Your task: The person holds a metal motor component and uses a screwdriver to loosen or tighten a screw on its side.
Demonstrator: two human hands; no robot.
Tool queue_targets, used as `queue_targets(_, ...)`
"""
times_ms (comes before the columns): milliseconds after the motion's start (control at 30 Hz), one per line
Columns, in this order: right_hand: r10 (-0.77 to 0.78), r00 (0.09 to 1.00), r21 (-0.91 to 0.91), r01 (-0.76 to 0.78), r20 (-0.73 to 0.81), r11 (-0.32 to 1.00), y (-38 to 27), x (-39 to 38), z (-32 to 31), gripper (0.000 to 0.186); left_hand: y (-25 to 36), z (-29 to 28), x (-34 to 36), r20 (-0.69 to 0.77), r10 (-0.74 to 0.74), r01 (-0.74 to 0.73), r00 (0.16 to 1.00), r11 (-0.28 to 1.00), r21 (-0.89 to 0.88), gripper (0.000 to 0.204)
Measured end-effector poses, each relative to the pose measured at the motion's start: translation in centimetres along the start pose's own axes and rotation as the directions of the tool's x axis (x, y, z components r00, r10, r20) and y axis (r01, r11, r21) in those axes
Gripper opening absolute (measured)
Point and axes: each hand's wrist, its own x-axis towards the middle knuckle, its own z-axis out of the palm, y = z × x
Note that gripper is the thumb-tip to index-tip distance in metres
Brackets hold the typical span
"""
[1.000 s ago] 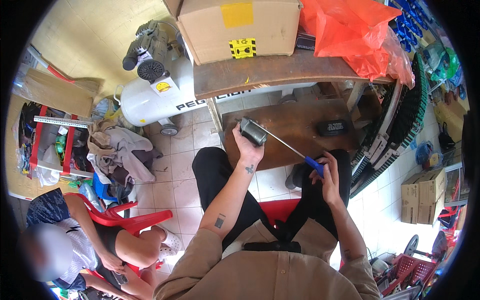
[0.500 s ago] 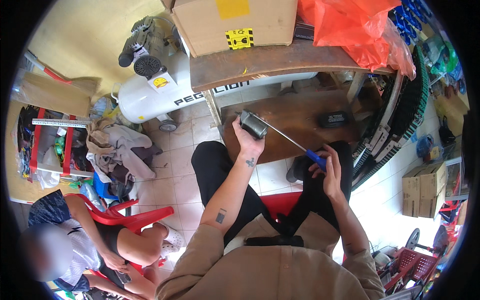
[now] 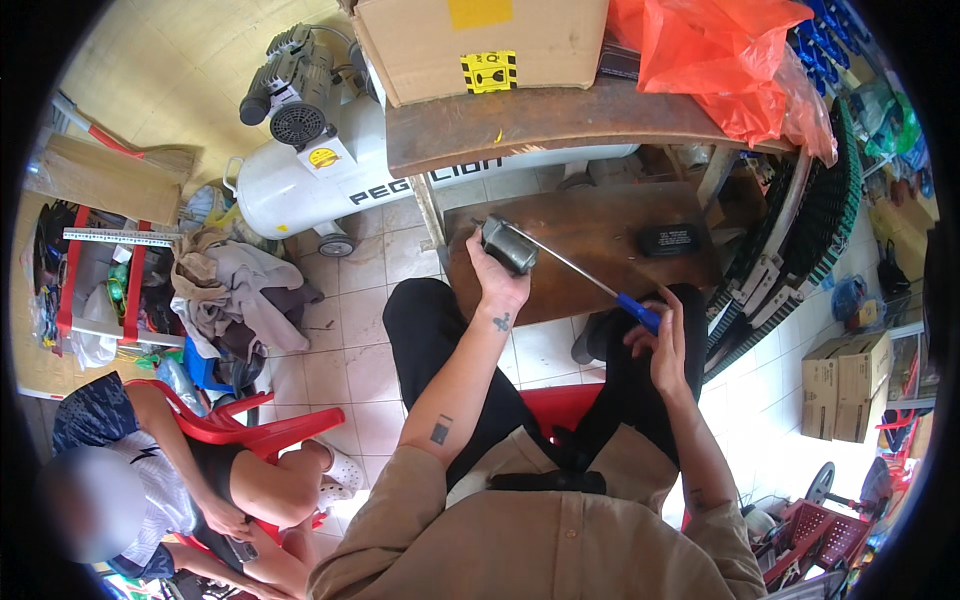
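My left hand point(image 3: 495, 278) is closed around a dark metal cylindrical part point(image 3: 509, 249), holding it above the brown lower board point(image 3: 605, 215). My right hand point(image 3: 664, 350) has its fingers curled at the blue handle point(image 3: 636, 310) of a long screwdriver, whose thin shaft slants up-left to the part's upper end; the exact contact at the tip is too small to make out. A small black case point(image 3: 668, 240) lies at the board's right.
A cardboard box point(image 3: 420, 40) and orange bag point(image 3: 710, 50) top the wooden table point(image 3: 450, 135). An air compressor point(image 3: 270, 195) stands behind; black curved metal-fitted parts point(image 3: 760, 280) lean right. A person point(image 3: 190, 480) sits left on a red chair, beside cloth point(image 3: 250, 300). Boxes point(image 3: 840, 385) stand right.
The cylindrical part and screwdriver sit slightly higher in the picture. My right hand and the blue handle have risen a little, with the fingers shifting on the handle.
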Motion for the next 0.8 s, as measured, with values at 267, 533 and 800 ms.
queue_targets(267, 0.008, 0.996, -0.288, 0.018, 0.09, 0.957, 2.2, 0.5, -2.5, 0.036, -0.4, 0.0, 0.0, 0.015, -0.032, 0.032, 0.999, 0.999, 0.007, 0.041)
queue_targets(533, -0.175, 0.982, -0.202, 0.158, -0.066, 0.966, 1.5, 0.3, -1.7, 0.048, -0.9, -0.1, -0.6, 0.006, -0.045, 0.044, 0.999, 0.991, 0.127, 0.038)
queue_targets(800, -0.041, 0.996, 0.108, 0.032, 0.084, 0.994, 1.1, 1.4, -2.9, 0.034, -0.8, -0.3, -0.2, -0.04, -0.021, 0.024, 0.999, 0.998, 0.065, 0.038)
